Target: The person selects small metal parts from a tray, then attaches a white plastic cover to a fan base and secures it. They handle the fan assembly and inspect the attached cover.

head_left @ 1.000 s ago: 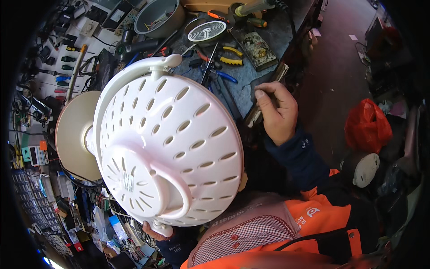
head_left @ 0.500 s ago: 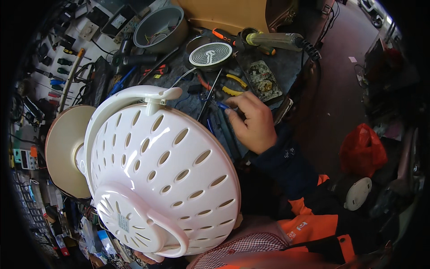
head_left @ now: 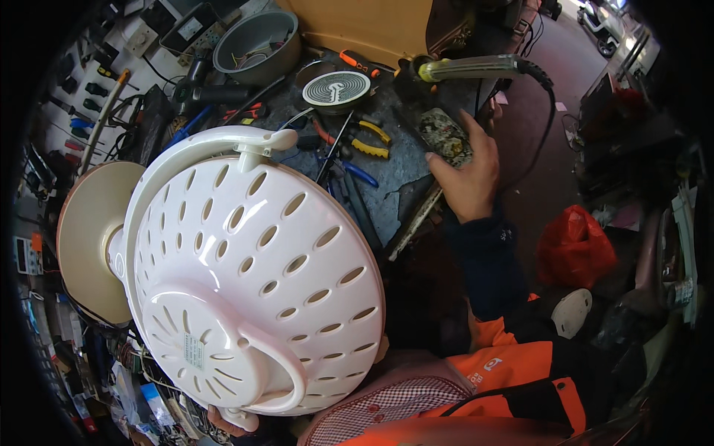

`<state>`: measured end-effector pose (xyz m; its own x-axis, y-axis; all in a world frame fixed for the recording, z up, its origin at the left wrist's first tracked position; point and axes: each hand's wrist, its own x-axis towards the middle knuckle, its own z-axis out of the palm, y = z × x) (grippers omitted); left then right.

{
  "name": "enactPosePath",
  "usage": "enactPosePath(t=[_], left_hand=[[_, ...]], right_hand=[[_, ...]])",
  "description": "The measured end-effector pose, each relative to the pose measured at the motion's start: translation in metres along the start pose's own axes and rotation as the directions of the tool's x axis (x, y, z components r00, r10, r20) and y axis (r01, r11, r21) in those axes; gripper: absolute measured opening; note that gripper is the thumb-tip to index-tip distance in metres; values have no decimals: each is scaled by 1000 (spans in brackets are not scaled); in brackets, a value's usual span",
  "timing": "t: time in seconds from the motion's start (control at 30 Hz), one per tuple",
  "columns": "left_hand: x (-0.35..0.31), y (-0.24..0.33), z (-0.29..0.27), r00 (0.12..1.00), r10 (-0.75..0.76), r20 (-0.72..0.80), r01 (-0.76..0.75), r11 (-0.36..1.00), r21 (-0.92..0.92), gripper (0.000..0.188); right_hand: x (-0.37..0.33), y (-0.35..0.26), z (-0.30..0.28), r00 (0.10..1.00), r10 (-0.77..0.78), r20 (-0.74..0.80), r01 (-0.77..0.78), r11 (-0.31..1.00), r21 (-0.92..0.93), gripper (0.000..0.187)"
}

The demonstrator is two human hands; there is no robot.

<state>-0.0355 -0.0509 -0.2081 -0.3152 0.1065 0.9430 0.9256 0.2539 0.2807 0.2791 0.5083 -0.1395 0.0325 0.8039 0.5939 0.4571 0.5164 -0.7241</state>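
Cluttered grey workbench [head_left: 405,175] with yellow-handled pliers [head_left: 370,139], round coil disc [head_left: 336,89], grey pot [head_left: 256,46], circuit board [head_left: 445,136].

One head-worn fisheye looks steeply down, close over the cluttered workbench [head_left: 416,178].

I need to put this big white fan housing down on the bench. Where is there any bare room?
Only a small bare patch of grey bench top, between the blue-handled pliers and the right hand. Crowded elsewhere: coil disc, yellow-handled pliers, grey pot. Far too small for the housing.
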Motion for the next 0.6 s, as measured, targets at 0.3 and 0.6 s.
enactPosePath(t=[0.3,0.6], left_hand=[[2,13,-1,994,-101,44,104,991,-79,69],[6,-4,-3,989,103,110,-97,994,-60,54]], right_hand=[[7,30,1,1000,-7,-14,7,999,-34,70],[-5,2,8,999,15,40,-13,999,-45,75]])
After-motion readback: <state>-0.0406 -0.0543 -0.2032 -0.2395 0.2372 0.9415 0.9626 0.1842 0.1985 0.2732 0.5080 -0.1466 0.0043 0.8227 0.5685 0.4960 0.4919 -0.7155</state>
